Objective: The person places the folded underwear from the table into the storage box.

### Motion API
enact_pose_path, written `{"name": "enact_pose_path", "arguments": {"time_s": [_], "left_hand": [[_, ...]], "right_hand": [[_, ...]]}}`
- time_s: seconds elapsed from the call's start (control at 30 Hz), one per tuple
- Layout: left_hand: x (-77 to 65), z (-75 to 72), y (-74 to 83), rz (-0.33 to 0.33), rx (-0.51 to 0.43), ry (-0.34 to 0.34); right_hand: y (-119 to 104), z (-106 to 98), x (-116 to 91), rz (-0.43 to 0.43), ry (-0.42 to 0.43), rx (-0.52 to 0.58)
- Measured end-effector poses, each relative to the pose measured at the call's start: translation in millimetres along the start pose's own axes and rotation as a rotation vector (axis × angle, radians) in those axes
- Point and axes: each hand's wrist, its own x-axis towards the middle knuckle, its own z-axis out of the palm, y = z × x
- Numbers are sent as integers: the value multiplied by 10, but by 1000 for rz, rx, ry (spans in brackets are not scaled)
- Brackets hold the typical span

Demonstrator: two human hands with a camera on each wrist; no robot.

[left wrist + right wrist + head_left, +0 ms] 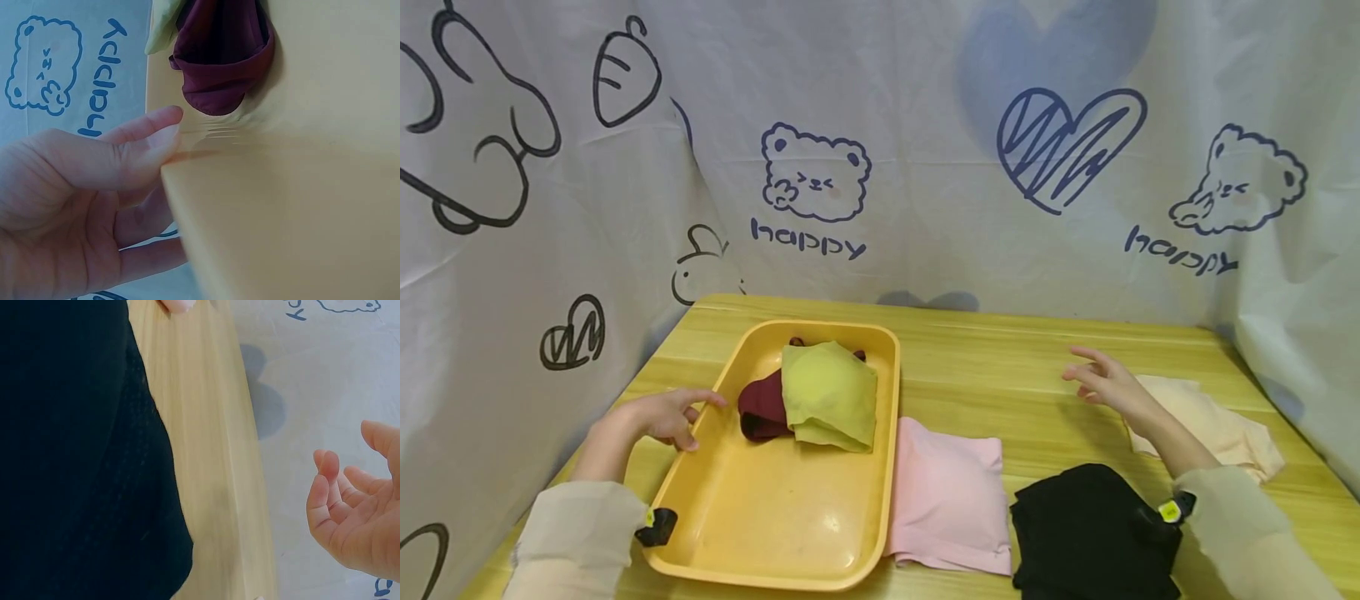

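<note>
At the left rim of a yellow tray (775,517), my left hand (662,415) holds the edge, thumb at the rim and other fingers at its outer side in the left wrist view. A folded yellow-green garment (830,392) lies in the tray, partly covering a dark red garment (763,407) with thin loops showing behind. My right hand (1108,385) hovers over the table with loosely bent fingers and holds nothing. It is nearest to a folded cream garment (1221,425), partly hidden by my forearm. A black folded garment (1090,533) lies nearer my body.
A folded pink garment (951,496) lies against the tray's right side, left of the black one. The wood-grain table (985,358) meets white cloth walls (917,200) with drawings at the back and both sides.
</note>
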Motion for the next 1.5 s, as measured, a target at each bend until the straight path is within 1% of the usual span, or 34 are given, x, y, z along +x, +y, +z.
{"name": "enact_pose_path", "arguments": {"time_s": [0.23, 0.37, 0.43, 0.6, 0.7, 0.8, 1.03, 1.17, 1.27, 1.33, 1.4, 1.43, 1.47, 1.5], "left_hand": [[1, 6, 9, -7, -11, -6], [4, 5, 9, -8, -12, -6], [1, 5, 12, -4, -12, -6], [-11, 11, 27, -6, -8, -5], [-12, 10, 24, -8, -7, -4], [-13, 9, 16, -11, -6, 0], [-7, 9, 11, -15, -6, 4], [2, 17, 1, -7, -20, -1], [5, 23, -4, -1, -31, -7], [4, 25, -4, 0, -30, -8], [3, 25, -1, 0, -28, -6], [2, 24, 1, -1, -26, -6], [1, 22, 3, -1, -24, -6], [1, 19, 5, -2, -23, -6]], "right_hand": [[78, -38, -47, 20, 6, 2], [122, -54, -74, 22, 27, 2], [148, -66, -92, 23, 57, 7], [219, -126, -160, -11, 196, 20], [264, -194, -196, -24, 258, 34], [322, -278, -230, -10, 284, 44], [514, -440, -315, 61, 321, 84], [634, -523, -360, 73, 343, 103], [717, -583, -380, 100, 390, 136], [752, -619, -398, 102, 409, 119], [780, -649, -419, 104, 422, 73], [784, -657, -439, 95, 418, 12], [790, -664, -456, 105, 418, -34], [796, -674, -479, 104, 398, -100]]}}
